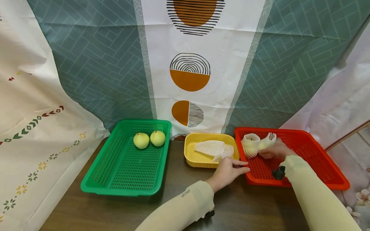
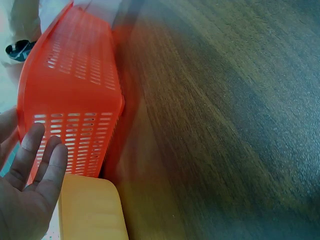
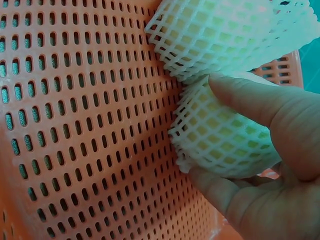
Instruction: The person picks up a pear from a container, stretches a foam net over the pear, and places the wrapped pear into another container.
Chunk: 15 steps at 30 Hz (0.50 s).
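In the red basket (image 1: 292,184), my right hand (image 1: 276,150) grips a pear in a white foam net (image 3: 227,132), thumb on one side and fingers on the other. Beside it, overlapping it in the right wrist view, sits another netted pear (image 1: 250,146). My left hand (image 1: 226,173) is at the near left corner of that basket, its fingers (image 2: 54,162) fairly straight and spread along the outer wall by the rim. Close by, the yellow tray (image 1: 190,159) contains loose white foam nets (image 1: 210,148).
To the left stands a green basket (image 1: 121,191) with two bare pears, one pear (image 1: 141,140) nearer and the other pear (image 1: 157,138) by the far right corner. All containers stand on a dark wooden table (image 1: 179,179). Patterned cloth (image 1: 98,64) hangs behind.
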### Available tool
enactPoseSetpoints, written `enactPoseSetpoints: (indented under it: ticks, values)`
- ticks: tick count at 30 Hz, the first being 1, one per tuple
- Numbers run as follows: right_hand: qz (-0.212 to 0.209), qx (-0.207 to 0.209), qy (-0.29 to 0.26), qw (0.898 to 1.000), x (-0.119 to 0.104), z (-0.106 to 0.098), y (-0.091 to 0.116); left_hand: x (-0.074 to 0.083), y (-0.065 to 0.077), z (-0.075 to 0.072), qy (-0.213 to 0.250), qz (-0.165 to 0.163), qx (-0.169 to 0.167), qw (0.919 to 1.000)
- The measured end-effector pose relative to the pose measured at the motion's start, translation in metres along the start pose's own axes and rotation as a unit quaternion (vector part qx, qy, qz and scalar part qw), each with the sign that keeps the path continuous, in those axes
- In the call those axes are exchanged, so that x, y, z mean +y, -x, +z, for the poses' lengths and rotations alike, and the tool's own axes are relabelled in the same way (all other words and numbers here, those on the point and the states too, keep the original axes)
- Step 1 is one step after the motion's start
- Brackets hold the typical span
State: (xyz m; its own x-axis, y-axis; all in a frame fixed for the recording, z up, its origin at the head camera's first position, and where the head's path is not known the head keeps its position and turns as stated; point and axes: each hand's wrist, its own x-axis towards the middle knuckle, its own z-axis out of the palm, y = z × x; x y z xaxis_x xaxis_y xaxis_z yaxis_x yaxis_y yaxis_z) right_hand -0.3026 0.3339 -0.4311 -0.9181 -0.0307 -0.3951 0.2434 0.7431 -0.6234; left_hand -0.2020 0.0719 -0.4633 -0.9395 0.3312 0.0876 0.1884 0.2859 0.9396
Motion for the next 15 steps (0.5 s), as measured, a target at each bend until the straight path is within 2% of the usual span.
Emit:
enactPoseSetpoints:
  ticks: [9, 15]
  values:
    - [-0.008, 0.0, -0.012, 1.0, 0.0048, -0.0001, -0.0021, 0.003, 0.001, -0.0007, -0.01, -0.01, -0.007, 0.9999]
    - [-0.02, -0.012, -0.032, 0.999, 0.0052, -0.0053, 0.0063, 0.0052, 0.001, -0.0008, -0.025, -0.01, -0.01, 0.9996]
